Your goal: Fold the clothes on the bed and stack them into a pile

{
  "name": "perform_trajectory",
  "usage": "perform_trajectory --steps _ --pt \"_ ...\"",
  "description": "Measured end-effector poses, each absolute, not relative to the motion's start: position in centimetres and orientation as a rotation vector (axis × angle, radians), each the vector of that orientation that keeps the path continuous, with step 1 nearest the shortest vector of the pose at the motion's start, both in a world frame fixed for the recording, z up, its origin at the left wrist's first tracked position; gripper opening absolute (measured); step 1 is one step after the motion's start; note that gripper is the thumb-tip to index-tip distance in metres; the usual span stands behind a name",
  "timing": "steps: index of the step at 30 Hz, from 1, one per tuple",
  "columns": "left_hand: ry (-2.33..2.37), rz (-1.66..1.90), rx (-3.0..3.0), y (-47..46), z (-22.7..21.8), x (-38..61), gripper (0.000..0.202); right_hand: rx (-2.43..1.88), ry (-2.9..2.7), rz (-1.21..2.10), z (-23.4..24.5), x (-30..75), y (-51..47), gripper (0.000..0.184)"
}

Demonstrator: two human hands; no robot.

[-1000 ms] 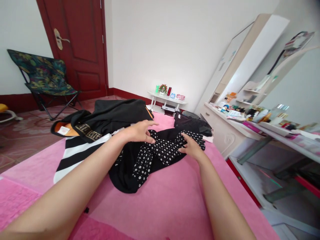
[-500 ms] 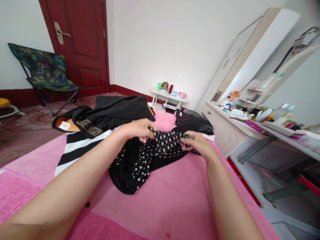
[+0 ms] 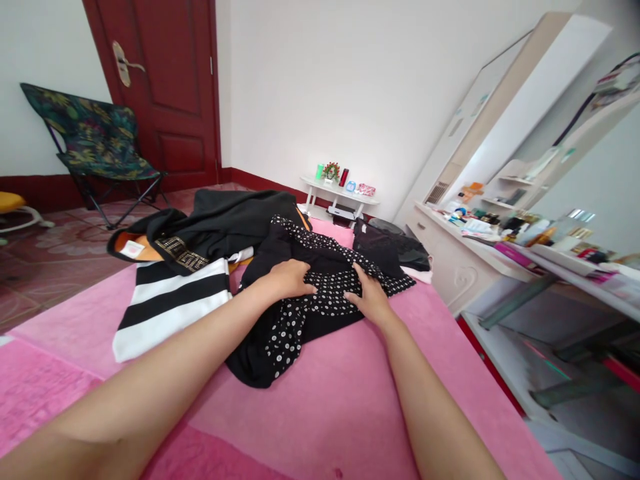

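Observation:
A black garment with white-dotted trim (image 3: 333,283) lies spread and rumpled on the pink bedspread (image 3: 340,393). My left hand (image 3: 289,279) rests on its near left part, thumb stretched out and nothing gripped. Across from it, my right hand (image 3: 371,299) lies on the dotted cloth with fingers and thumb apart. To the left are a black-and-white striped garment (image 3: 173,300) and a black garment with an orange lining and gold pattern (image 3: 220,223). Dark folded clothing (image 3: 390,247) sits beyond my right hand.
A dressing table (image 3: 450,243) crowded with bottles and boxes stands along the right side. At the far wall is a small white table (image 3: 337,189) with several items. A folding chair (image 3: 103,137) stands by the red door (image 3: 170,93) at the left.
Both hands have let go of the dotted cloth they held up between them. That cloth now lies spread across the garment, its dotted trim reaching farther back and to the right.

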State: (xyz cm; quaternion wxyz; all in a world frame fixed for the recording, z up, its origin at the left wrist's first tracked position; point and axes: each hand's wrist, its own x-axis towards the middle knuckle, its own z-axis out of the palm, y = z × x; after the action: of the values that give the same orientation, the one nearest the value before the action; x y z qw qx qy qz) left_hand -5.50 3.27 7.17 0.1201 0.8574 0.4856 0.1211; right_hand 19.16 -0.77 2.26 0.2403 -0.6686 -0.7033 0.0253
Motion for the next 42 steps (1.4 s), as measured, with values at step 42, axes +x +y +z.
perform_trajectory --steps 42 --pt "1.397 0.373 2.713 1.7 8.0 -4.8 0.023 -2.176 -1.604 -0.162 2.6 22.8 -0.8 0.045"
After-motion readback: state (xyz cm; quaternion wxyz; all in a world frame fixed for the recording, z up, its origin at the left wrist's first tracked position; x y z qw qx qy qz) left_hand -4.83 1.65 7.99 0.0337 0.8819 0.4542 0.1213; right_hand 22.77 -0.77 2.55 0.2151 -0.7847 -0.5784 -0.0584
